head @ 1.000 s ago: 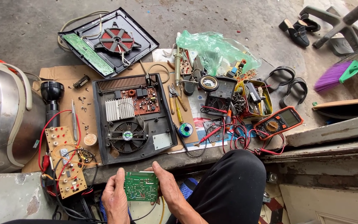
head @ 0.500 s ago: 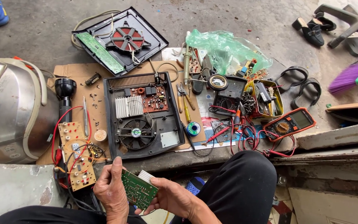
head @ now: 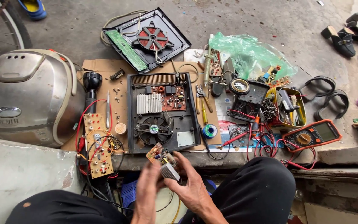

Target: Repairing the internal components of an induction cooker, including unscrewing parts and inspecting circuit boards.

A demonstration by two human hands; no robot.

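Both my hands hold a small circuit board (head: 163,160) with a metal heat sink, tilted and blurred, just above my knees. My left hand (head: 146,190) grips its left side and my right hand (head: 190,182) supports it from the right. Just beyond it lies an opened black appliance base (head: 162,111) with a fan, a finned heat sink and a brown board. A tan control board (head: 97,144) with red and black wires lies to the left on cardboard.
A silver rice cooker (head: 25,95) stands at the left. A black cover with a red coil (head: 148,39) lies at the back. Pliers, solder reel (head: 209,131), orange multimeter (head: 310,135), yellow parts tin (head: 287,108) and green bag (head: 249,54) crowd the right. Sandals (head: 344,39) lie far right.
The board showed its green flat side earlier; my hands have turned it so the components and heat sink face up. The camera view has shifted closer and to the left.
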